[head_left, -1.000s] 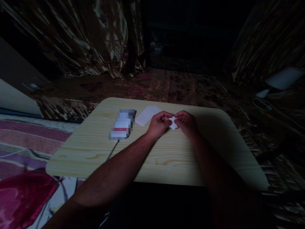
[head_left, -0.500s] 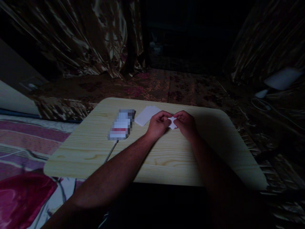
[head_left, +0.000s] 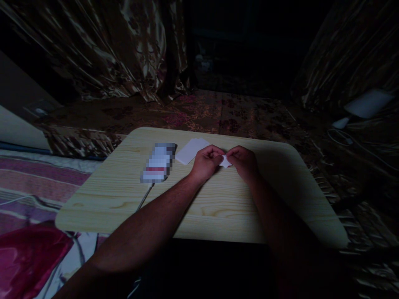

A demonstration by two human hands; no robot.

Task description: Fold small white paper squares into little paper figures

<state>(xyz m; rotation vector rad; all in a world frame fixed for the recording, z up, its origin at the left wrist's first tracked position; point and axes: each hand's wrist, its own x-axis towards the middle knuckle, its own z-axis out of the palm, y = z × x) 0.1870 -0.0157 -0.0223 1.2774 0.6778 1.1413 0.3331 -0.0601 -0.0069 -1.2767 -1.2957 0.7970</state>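
A small piece of white paper [head_left: 225,162], with a pointed lower edge, is pinched between both hands over the wooden table. My left hand [head_left: 206,162] is closed on its left side, thumb on top. On its right side my right hand [head_left: 244,162] is closed too, fingertips pressed on the paper close to the left thumb. The fingers hide much of the paper, so its full shape cannot be made out. Just beyond the left hand lies a stack of white paper sheets [head_left: 190,151], partly covered by that hand.
A blurred-out phone [head_left: 158,162] with a cable [head_left: 145,197] lies left on the pale wood-grain table [head_left: 102,199]. A striped bed cover and a red shiny bag [head_left: 28,261] are at the left. At the right stands a white lamp [head_left: 369,104]; patterned curtains [head_left: 140,45] hang behind.
My right fingertips have shifted slightly on the small paper, and its visible outline differs a little. Both hands stay in nearly the same place.
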